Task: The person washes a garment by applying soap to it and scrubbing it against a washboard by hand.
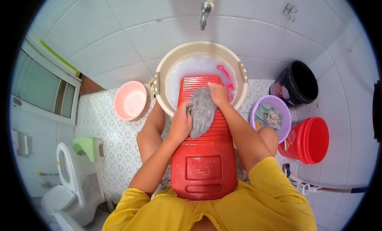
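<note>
Cloth (203, 115), grey with thin pale lines, sits bunched on the ribbed far half of the red washboard (204, 167), nearer the board's left edge than its right. Both hands on it, both narrow.

Left hand (182, 121): fingers curled round the cloth's left side, right by the board's left edge. Fingertips mostly hidden, can't read them. Forearm slants in from near left, elbow out to the side.

Right hand (218, 95): set farther forward, clenched on the cloth's far right corner, knuckles up. Wrist over the board's right edge, forearm slanting in from near right.

Board runs from the yellow shirt (262, 203) at its near edge, across the near rim of the beige basin (201, 48), far edge among the suds (191, 66). Pink-red item (223, 70) in the suds, right side of basin. Purple basin (285, 113) with clothes (268, 115) on the floor to the right, pink basin (130, 99) on the left, tap (204, 16) on the wall beyond the far rim
</note>
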A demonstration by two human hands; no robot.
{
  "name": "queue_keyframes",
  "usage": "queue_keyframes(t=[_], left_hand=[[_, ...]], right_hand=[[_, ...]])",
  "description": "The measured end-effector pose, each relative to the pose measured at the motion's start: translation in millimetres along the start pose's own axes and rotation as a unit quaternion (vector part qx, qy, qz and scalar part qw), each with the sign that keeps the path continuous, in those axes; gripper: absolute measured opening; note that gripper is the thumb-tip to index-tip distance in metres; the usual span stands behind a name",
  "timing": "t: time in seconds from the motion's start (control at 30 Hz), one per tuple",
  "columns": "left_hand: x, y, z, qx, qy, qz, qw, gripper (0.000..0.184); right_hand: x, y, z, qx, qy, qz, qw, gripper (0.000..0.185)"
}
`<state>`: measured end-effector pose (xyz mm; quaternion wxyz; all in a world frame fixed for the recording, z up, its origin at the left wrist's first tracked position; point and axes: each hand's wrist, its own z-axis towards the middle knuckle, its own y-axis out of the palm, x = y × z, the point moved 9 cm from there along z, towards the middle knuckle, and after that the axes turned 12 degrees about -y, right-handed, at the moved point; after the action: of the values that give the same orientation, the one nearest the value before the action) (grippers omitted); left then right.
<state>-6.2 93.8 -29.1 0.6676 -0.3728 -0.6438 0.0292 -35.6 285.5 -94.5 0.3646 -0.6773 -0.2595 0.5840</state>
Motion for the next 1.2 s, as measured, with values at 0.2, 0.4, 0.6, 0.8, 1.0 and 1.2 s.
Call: queue_keyframes(t=[0.2,0.4,0.6,0.8,1.0,1.2], left_hand=[[44,-21,-33,0.088,0.165,0.044,0.981,0.041],[41,12,-30,-0.017,0.176,0.275,0.945,0.065],[30,-7,-7,0.032,0.132,0.163,0.977,0.051],[0,-18,9,0.045,-0.064,-0.22,0.972,0.029],[28,-23,3,0.019,0.047,0.08,0.996,0.039],[-5,-1,1,-0.075,0.077,0.055,0.993,0.073]], right_hand=[[34,14,-15,0.203,0.088,0.682,0.697,0.036],[33,20,-38,0.171,0.148,0.852,0.473,0.04],[26,10,-48,0.165,0.108,0.835,0.513,0.058],[21,-23,-51,0.213,0.055,0.84,0.495,0.061],[-22,-38,-44,0.169,-0.055,0.682,0.71,0.049],[-110,21,-53,0.125,-0.319,-0.028,0.939,0.035]])
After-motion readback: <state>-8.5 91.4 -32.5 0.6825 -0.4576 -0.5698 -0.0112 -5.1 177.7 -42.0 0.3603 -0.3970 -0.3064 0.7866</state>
